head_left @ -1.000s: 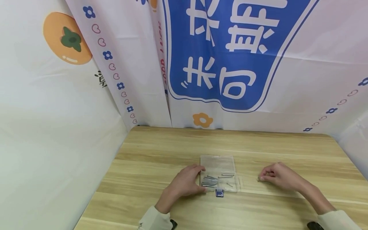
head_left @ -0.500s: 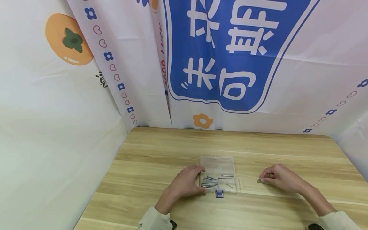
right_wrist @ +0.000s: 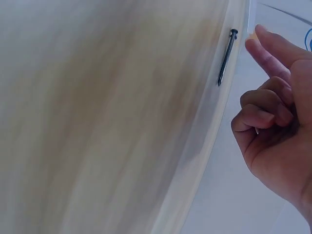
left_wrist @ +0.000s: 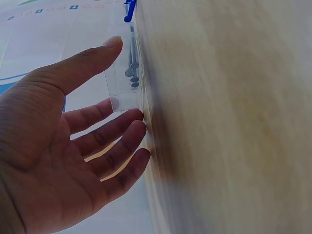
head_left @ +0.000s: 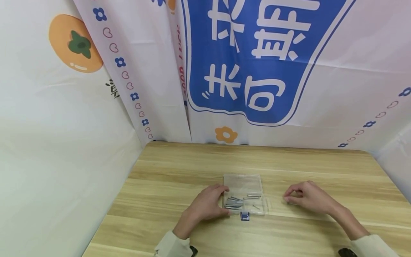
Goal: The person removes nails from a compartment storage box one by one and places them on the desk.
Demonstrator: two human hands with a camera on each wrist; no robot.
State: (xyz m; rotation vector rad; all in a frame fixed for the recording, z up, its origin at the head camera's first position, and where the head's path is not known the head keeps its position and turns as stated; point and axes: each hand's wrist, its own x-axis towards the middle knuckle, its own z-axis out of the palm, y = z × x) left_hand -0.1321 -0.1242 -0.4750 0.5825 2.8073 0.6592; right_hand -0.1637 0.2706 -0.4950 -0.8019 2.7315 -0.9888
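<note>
A clear plastic box (head_left: 244, 184) with a blue latch (head_left: 245, 216) lies with its lid opened back. Several nails (head_left: 233, 206) lie in its left compartment, and a small screw (head_left: 256, 207) is in the right. My left hand (head_left: 207, 203) holds the box's left end, thumb at the front and index finger farther back; the other fingers hang loosely curved. Right of the box, my right hand (head_left: 309, 198) pinches a small brass-coloured piece (right_wrist: 252, 35) between thumb and index finger, mostly hidden. Below those fingertips a dark nail (right_wrist: 227, 57) lies on the table.
The wooden table (head_left: 179, 164) reaches back to a white printed cloth (head_left: 346, 82) with a large blue sign. Another white cloth wall (head_left: 64, 142) hangs along the left side.
My right hand has shifted slightly left, nearer the box, after staying almost still. The left hand and the box have not visibly moved.
</note>
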